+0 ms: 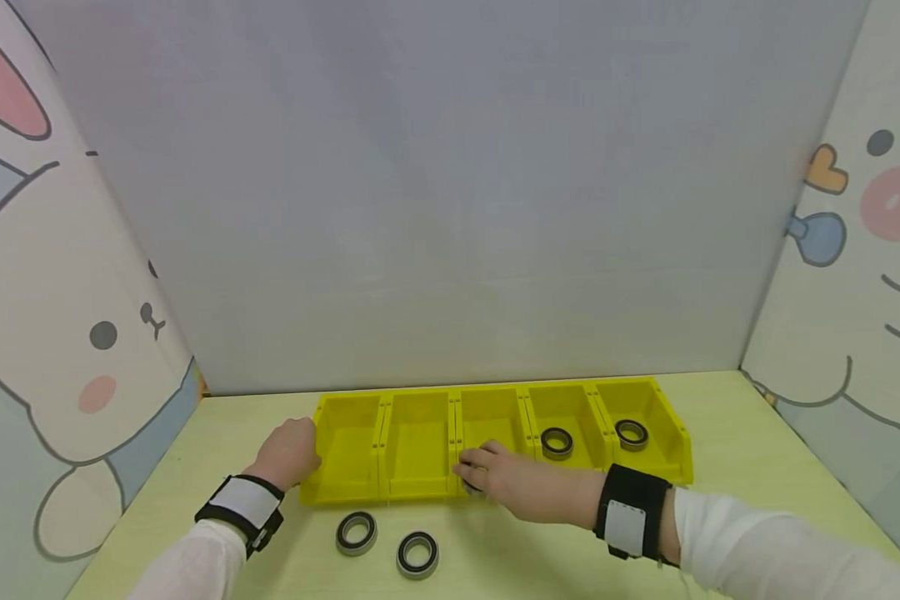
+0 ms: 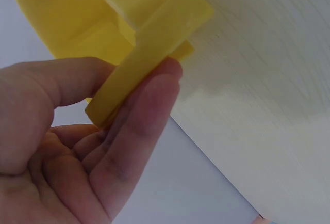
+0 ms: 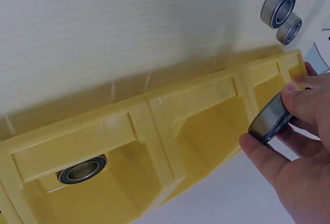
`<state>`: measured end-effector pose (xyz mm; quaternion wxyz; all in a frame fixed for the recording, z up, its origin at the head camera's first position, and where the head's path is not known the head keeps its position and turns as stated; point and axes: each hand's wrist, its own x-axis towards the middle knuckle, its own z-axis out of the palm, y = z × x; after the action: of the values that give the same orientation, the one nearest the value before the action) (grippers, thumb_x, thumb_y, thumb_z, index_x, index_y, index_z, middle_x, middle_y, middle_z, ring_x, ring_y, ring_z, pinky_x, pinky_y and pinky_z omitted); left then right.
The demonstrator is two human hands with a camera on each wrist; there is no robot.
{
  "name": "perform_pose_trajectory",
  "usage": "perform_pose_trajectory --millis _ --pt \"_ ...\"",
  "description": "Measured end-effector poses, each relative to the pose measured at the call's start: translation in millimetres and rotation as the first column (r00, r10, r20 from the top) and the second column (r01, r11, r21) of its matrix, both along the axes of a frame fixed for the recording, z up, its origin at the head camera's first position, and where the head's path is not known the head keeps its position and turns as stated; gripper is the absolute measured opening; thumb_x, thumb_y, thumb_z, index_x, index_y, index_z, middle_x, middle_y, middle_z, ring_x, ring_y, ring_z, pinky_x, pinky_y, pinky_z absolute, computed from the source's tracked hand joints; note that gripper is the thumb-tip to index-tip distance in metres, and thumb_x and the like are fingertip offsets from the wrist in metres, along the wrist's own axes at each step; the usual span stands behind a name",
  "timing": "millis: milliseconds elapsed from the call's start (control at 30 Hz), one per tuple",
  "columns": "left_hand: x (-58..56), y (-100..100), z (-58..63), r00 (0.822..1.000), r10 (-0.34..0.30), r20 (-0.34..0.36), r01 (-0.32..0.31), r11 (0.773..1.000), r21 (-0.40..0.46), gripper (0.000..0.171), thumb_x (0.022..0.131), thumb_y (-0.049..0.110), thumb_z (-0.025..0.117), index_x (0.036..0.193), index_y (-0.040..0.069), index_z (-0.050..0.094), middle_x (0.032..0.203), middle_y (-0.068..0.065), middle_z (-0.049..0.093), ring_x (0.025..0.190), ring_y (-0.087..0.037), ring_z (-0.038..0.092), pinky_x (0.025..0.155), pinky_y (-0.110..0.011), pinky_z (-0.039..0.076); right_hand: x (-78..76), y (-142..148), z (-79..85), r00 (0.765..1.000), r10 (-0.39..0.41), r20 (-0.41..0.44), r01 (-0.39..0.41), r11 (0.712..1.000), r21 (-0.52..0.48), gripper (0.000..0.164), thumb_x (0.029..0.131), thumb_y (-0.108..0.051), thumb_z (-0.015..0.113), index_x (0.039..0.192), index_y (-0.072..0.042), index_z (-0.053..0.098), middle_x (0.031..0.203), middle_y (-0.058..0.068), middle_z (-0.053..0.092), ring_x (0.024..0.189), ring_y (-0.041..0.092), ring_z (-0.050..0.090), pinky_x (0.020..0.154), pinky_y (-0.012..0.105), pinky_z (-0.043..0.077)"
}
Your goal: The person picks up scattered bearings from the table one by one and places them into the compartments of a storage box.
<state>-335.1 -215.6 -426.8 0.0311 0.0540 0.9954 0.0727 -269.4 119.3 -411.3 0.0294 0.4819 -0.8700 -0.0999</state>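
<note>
A row of joined yellow bins (image 1: 345, 490) stands on the table. My left hand (image 1: 288, 452) grips the leftmost bin's outer side wall, its thumb inside and fingers outside in the left wrist view. Over the front of the middle bin, my right hand (image 1: 521, 486) pinches a ball bearing (image 3: 269, 122) between thumb and fingers; in the head view the fingers mostly cover it. One bearing (image 1: 557, 454) lies in the second bin from the right, another (image 1: 632, 444) in the rightmost. The two leftmost bins hold nothing visible.
Two more bearings, a left one (image 1: 356, 549) and a right one (image 1: 417, 571), lie on the pale wooden table (image 1: 510, 567) in front of the bins. A grey-white wall (image 1: 457, 208) rises behind, with cartoon-printed panels on both sides.
</note>
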Motion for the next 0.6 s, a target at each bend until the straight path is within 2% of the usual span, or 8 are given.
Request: perform_pose_trajectory --millis 133,300,400,600 --pt "1.2 0.6 0.5 1.0 -0.01 -0.004 0.01 1.0 -0.003 0.012 0.081 0.002 0.064 0.079 -0.002 0.053 0.064 -0.007 0.049 0.056 -0.019 0.05 0.052 -0.026 0.043 -7.6 2.3 4.4 0.996 -0.082 -0.038 0.082 0.997 -0.001 0.056 0.09 -0.004 0.06 0.142 -0.009 0.04 0.142 0.01 0.042 0.122 0.025 0.047 0.083 0.018 0.049" --pt "4.0 0.0 2.4 0.998 -0.043 -0.036 0.043 0.999 -0.005 0.013 0.079 0.0 0.063 0.074 0.0 0.052 0.062 -0.006 0.046 0.055 -0.019 0.047 0.052 -0.028 0.041 -21.7 3.9 5.3 0.989 -0.149 -0.015 0.148 0.987 -0.06 0.051 0.091 -0.006 0.058 0.14 -0.006 0.042 0.14 0.013 0.043 0.122 0.028 0.048 0.088 0.026 0.05" --pt "4.9 -0.8 2.6 0.997 -0.05 -0.051 0.05 0.999 -0.008 0.013 0.079 0.0 0.063 0.074 0.0 0.051 0.063 -0.006 0.046 0.055 -0.019 0.047 0.053 -0.028 0.041 -31.5 3.9 1.2 0.986 -0.168 -0.011 0.166 0.982 -0.085 0.049 0.092 -0.007 0.058 0.139 -0.004 0.043 0.138 0.013 0.044 0.121 0.028 0.048 0.093 0.03 0.048" --pt "3.0 -1.2 -0.6 0.998 -0.043 -0.049 0.043 0.999 0.002 0.012 0.079 0.0 0.063 0.074 0.0 0.052 0.062 -0.006 0.047 0.055 -0.019 0.047 0.052 -0.027 0.04 -46.4 3.9 -11.9 0.978 -0.208 0.018 0.209 0.968 -0.137 0.046 0.092 -0.01 0.058 0.136 -0.003 0.046 0.136 0.013 0.047 0.117 0.028 0.051 0.093 0.032 0.047"
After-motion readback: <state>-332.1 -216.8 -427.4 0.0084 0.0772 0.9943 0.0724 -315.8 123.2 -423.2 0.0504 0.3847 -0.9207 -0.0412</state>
